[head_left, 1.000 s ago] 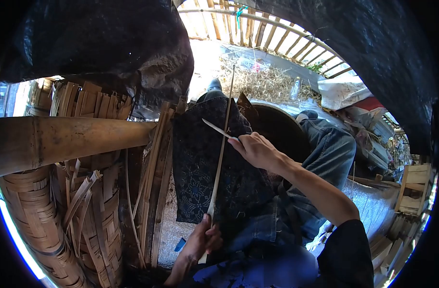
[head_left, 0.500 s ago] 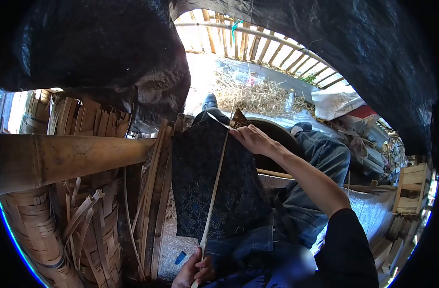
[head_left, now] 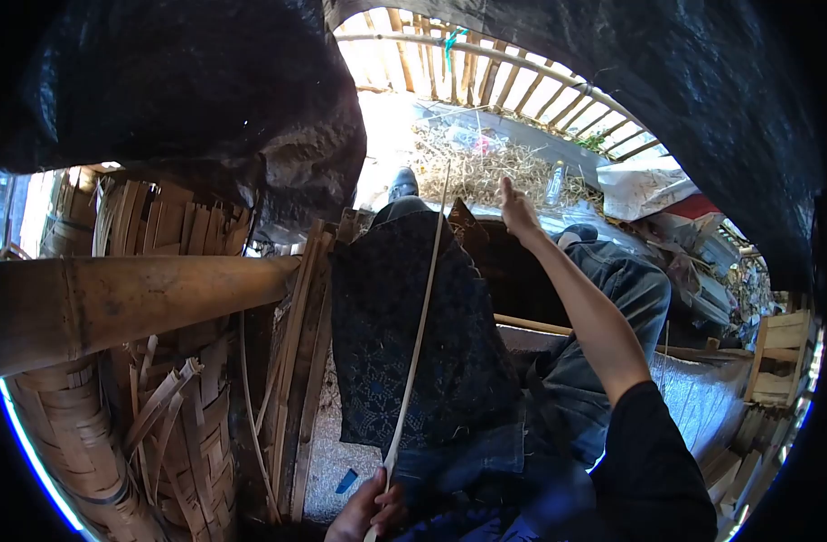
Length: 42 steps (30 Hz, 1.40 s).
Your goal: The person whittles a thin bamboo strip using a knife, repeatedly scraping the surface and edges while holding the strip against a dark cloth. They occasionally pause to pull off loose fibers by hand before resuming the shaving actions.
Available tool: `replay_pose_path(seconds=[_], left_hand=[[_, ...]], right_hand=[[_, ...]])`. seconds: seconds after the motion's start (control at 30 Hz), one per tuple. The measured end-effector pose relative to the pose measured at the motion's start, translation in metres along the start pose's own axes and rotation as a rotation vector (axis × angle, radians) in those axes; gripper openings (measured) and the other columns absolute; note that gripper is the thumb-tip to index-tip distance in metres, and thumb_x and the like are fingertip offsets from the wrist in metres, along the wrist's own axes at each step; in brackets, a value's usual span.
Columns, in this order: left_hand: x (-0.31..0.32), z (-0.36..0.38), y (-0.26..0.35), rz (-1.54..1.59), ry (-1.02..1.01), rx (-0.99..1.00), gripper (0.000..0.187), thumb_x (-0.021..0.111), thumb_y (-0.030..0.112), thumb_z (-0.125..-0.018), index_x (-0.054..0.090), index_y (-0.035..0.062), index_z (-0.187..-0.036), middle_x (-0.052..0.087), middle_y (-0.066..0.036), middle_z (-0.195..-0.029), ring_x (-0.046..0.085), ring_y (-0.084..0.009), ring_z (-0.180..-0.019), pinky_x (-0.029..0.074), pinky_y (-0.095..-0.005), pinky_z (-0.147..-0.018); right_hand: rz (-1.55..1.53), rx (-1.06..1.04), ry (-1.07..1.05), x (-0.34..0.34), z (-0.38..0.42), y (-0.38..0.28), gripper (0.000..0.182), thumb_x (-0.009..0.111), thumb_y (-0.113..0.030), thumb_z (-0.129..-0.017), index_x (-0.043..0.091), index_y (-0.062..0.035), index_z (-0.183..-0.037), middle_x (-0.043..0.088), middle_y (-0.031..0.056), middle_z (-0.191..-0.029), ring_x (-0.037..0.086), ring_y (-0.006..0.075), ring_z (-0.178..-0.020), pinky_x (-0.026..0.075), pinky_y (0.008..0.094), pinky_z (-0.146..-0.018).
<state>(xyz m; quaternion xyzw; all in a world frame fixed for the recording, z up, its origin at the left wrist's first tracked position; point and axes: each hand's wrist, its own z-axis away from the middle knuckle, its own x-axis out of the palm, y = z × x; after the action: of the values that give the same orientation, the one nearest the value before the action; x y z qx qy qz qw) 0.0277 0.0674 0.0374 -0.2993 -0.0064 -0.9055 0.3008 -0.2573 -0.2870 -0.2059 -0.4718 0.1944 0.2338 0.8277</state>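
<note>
Left hand low at the frame's bottom edge, fingers clenched round the near end of a thin bamboo strip; strip runs up and away across a dark patterned cloth draped over the left leg, its far tip reaching past the shoe; right hand stretched out ahead, beyond the knee, well apart from the strip; whether it grips anything cannot be told, the fingers too small and turned away; right leg in jeans to the right; thick bamboo pole lies across the left side; woven basket below it; split slats lean between pole and cloth; straw and fence beyond.
</note>
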Motion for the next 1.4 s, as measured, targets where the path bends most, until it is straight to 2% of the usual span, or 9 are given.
replay_pose_path(seconds=[0.1,0.17,0.33,0.6,0.67,1.1,1.17,1.27,1.4], left_hand=[[-0.002,-0.03,0.008,-0.3,0.005,0.212,0.05,0.026,0.051,-0.098,0.035,0.0165,-0.063,0.031,0.003,-0.044,0.033,-0.0096,-0.038,0.027,-0.0236,-0.038],[0.003,-0.044,0.016,-0.48,0.119,0.256,0.053,0.026,0.052,-0.097,0.037,0.0138,-0.063,0.035,0.002,-0.047,0.037,-0.0089,-0.04,0.03,-0.0227,-0.039],[0.036,-0.058,0.03,-0.823,0.378,0.318,0.056,0.027,0.05,-0.097,0.043,0.008,-0.064,0.042,0.001,-0.055,0.042,-0.0083,-0.044,0.038,-0.0231,-0.04],[0.032,-0.066,0.024,-0.976,0.442,0.475,0.055,0.03,0.043,-0.099,0.045,0.0038,-0.063,0.042,0.0,-0.052,0.043,-0.0092,-0.044,0.038,-0.0258,-0.041],[0.035,-0.065,0.023,-0.994,0.454,0.47,0.055,0.03,0.043,-0.099,0.046,0.003,-0.064,0.042,0.0,-0.053,0.043,-0.0095,-0.044,0.037,-0.0268,-0.042],[0.035,-0.065,0.018,-1.011,0.488,0.509,0.054,0.032,0.04,-0.1,0.045,0.0008,-0.066,0.041,-0.001,-0.053,0.04,-0.0098,-0.048,0.033,-0.0296,-0.044],[0.038,-0.062,0.014,-1.02,0.502,0.479,0.054,0.032,0.04,-0.1,0.045,0.0014,-0.065,0.04,0.0,-0.053,0.04,-0.0092,-0.048,0.032,-0.0291,-0.044],[0.029,-0.059,0.008,-1.029,0.496,0.455,0.054,0.032,0.042,-0.099,0.045,0.0032,-0.064,0.04,0.001,-0.053,0.039,-0.0079,-0.047,0.031,-0.0275,-0.043],[0.029,-0.056,0.013,-0.897,0.453,0.373,0.056,0.03,0.046,-0.098,0.043,0.0072,-0.061,0.041,0.002,-0.053,0.04,-0.0066,-0.045,0.032,-0.0249,-0.041]], right_hand=[[-0.002,-0.342,-0.005,-0.011,0.048,-0.002,0.057,0.021,-0.052,-0.098,0.039,-0.006,-0.069,0.04,0.0012,-0.056,0.04,0.0126,-0.047,0.037,0.031,-0.048],[-0.012,-0.389,-0.169,-0.026,0.107,-0.03,0.052,0.03,-0.042,-0.1,0.044,0.0004,-0.073,0.038,0.0113,-0.057,0.04,0.022,-0.055,0.035,0.0386,-0.054],[0.075,-0.614,-0.24,-0.025,0.189,-0.049,0.041,0.044,-0.032,-0.098,0.049,0.0,-0.072,0.044,0.0145,-0.046,0.046,0.0278,-0.036,0.035,0.0387,-0.04],[0.283,-0.554,-0.285,-0.01,0.201,-0.042,0.046,0.045,-0.037,-0.096,0.051,-0.0023,-0.066,0.049,0.0166,-0.047,0.052,0.0336,-0.039,0.039,0.0417,-0.039],[0.302,-0.538,-0.301,-0.011,0.199,-0.045,0.041,0.049,-0.031,-0.095,0.051,-0.0009,-0.068,0.051,0.0197,-0.052,0.054,0.0389,-0.049,0.041,0.0441,-0.044],[0.34,-0.516,-0.25,0.011,0.188,-0.046,0.047,0.047,-0.038,-0.095,0.051,-0.002,-0.065,0.055,0.0182,-0.052,0.059,0.0356,-0.049,0.046,0.0437,-0.044],[0.308,-0.623,-0.116,0.016,0.182,-0.04,0.046,0.046,-0.036,-0.096,0.053,-0.0014,-0.065,0.055,0.0191,-0.053,0.059,0.0349,-0.049,0.046,0.0429,-0.044],[0.277,-0.463,-0.177,0.012,0.151,-0.043,0.041,0.046,-0.027,-0.096,0.053,0.0011,-0.068,0.053,0.0229,-0.056,0.058,0.039,-0.054,0.042,0.0448,-0.046],[0.14,-0.516,-0.195,0.007,0.152,-0.044,0.047,0.043,-0.031,-0.098,0.053,0.0004,-0.064,0.052,0.021,-0.051,0.057,0.0357,-0.047,0.041,0.044,-0.045]])
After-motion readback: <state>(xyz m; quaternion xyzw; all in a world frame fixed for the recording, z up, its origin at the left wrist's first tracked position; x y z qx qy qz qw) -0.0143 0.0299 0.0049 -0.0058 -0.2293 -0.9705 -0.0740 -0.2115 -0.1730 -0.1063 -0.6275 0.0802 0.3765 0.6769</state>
